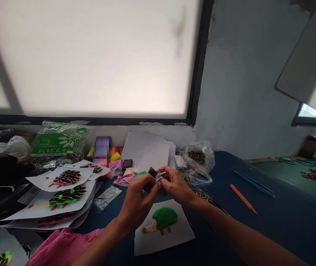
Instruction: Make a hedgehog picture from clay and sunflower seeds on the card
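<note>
Packet (152, 171), one, dark, with clear plastic about it: held above the table (280, 232), just beyond a white sheet (181, 236). Left hand (139, 194): fingers curled, pinching the packet from its near side. Right hand (176, 184): thumb and forefinger gripping its plastic; how the other fingers lie, we cannot tell.

Figure (165, 218), one, on the sheet below the hands: green body, tan snout, brown feet.

To the left, we list a stack of sheets (43, 181) bearing seed-covered figures, a pink cloth (63, 245) and, lying flat, a clear wrapper (106, 198).

At the back, we note a green bag (55, 144), plain paper (154, 153) against the wall, and a clear bag of seeds (197, 157).

To the right, we enter two slim tools, well apart from the hands: one orange (242, 198), one blue (254, 183).
</note>
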`<action>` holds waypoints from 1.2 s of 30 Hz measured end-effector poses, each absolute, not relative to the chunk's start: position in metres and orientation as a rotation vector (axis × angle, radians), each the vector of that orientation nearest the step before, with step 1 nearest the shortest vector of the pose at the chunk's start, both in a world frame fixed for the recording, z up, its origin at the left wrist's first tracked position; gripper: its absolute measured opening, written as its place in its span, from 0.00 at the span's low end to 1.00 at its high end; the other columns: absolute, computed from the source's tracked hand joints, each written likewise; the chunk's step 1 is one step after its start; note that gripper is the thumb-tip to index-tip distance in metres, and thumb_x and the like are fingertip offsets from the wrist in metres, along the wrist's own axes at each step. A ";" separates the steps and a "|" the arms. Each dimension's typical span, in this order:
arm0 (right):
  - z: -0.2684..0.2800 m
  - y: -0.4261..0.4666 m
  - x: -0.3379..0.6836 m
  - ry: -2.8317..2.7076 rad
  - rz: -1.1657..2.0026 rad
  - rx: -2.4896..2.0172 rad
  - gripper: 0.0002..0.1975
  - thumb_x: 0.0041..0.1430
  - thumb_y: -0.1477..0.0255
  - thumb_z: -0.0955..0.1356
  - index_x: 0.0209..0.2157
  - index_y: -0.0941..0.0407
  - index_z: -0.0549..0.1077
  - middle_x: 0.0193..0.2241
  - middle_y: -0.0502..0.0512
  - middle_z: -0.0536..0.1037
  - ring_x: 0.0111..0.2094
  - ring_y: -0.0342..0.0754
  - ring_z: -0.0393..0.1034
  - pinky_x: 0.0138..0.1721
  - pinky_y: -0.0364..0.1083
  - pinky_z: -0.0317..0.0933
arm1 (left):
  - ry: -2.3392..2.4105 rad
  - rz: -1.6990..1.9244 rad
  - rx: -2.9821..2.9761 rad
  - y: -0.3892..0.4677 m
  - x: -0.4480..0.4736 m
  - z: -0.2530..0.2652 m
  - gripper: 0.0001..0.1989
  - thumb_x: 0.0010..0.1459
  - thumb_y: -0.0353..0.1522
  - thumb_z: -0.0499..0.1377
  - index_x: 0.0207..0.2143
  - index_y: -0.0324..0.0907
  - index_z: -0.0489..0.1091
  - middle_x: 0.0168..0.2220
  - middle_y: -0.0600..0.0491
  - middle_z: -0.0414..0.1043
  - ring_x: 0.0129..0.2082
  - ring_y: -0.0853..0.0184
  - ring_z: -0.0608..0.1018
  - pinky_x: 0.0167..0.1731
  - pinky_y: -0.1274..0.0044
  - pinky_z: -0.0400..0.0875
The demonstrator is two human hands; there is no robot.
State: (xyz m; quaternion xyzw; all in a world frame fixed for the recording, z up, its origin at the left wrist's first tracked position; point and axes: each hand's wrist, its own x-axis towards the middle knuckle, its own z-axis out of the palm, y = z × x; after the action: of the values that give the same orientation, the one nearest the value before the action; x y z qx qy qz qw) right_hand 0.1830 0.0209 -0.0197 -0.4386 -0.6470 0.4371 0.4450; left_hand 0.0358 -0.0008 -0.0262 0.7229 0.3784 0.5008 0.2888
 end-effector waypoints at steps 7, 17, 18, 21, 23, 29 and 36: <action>-0.012 0.014 0.183 -1.679 1.017 -1.059 0.07 0.58 0.72 0.62 0.28 0.57 0.69 0.18 0.46 0.68 0.18 0.41 0.64 0.19 0.40 0.58 | 1.046 1.279 2.005 -0.002 0.037 -0.026 0.09 0.58 0.32 0.54 0.25 0.42 0.68 0.23 0.55 0.68 0.24 0.68 0.68 0.25 0.78 0.60; -0.017 0.023 0.189 -1.573 1.036 -1.094 0.06 0.56 0.70 0.65 0.36 0.56 0.64 0.16 0.44 0.70 0.17 0.42 0.67 0.18 0.39 0.58 | 1.068 1.502 1.899 0.005 0.031 -0.022 0.07 0.60 0.36 0.56 0.33 0.42 0.71 0.30 0.53 0.70 0.29 0.66 0.71 0.30 0.76 0.66; -0.017 0.024 0.190 -1.563 1.048 -1.095 0.08 0.56 0.69 0.66 0.36 0.55 0.63 0.17 0.44 0.71 0.17 0.42 0.68 0.18 0.39 0.58 | 1.158 1.606 1.767 0.009 0.028 -0.022 0.09 0.58 0.36 0.58 0.38 0.42 0.71 0.35 0.51 0.72 0.32 0.64 0.72 0.32 0.76 0.67; -0.017 0.023 0.191 -1.553 1.085 -1.080 0.11 0.57 0.65 0.67 0.34 0.55 0.61 0.17 0.44 0.71 0.17 0.43 0.68 0.17 0.39 0.57 | 1.237 1.439 1.377 0.020 0.018 -0.021 0.21 0.53 0.38 0.64 0.48 0.41 0.68 0.49 0.44 0.71 0.43 0.59 0.75 0.34 0.75 0.71; -0.017 0.022 0.190 -1.558 1.109 -1.051 0.13 0.55 0.64 0.69 0.30 0.55 0.61 0.18 0.44 0.69 0.18 0.43 0.68 0.18 0.39 0.58 | 1.055 1.129 1.199 0.023 0.014 -0.022 0.20 0.53 0.42 0.64 0.43 0.38 0.72 0.42 0.42 0.76 0.38 0.59 0.79 0.30 0.75 0.73; -0.017 0.022 0.191 -1.515 1.080 -0.979 0.17 0.49 0.64 0.73 0.24 0.55 0.61 0.20 0.44 0.66 0.19 0.37 0.60 0.20 0.39 0.56 | 0.966 1.096 1.025 0.023 0.013 -0.025 0.15 0.47 0.38 0.70 0.29 0.38 0.71 0.22 0.53 0.76 0.23 0.65 0.81 0.17 0.83 0.70; -0.019 0.022 0.192 -1.523 1.090 -0.941 0.09 0.46 0.69 0.73 0.29 0.57 0.72 0.28 0.50 0.74 0.28 0.42 0.67 0.29 0.42 0.62 | 0.949 1.258 0.963 0.028 0.010 -0.028 0.16 0.38 0.33 0.74 0.25 0.37 0.71 0.24 0.54 0.78 0.22 0.69 0.80 0.20 0.83 0.75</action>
State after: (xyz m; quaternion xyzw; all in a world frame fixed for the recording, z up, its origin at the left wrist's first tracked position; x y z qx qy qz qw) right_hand 0.1917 0.0219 -0.0187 -0.3891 -0.6296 0.4506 0.4991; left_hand 0.0101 0.0285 -0.0278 0.4161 0.4100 0.5432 0.6031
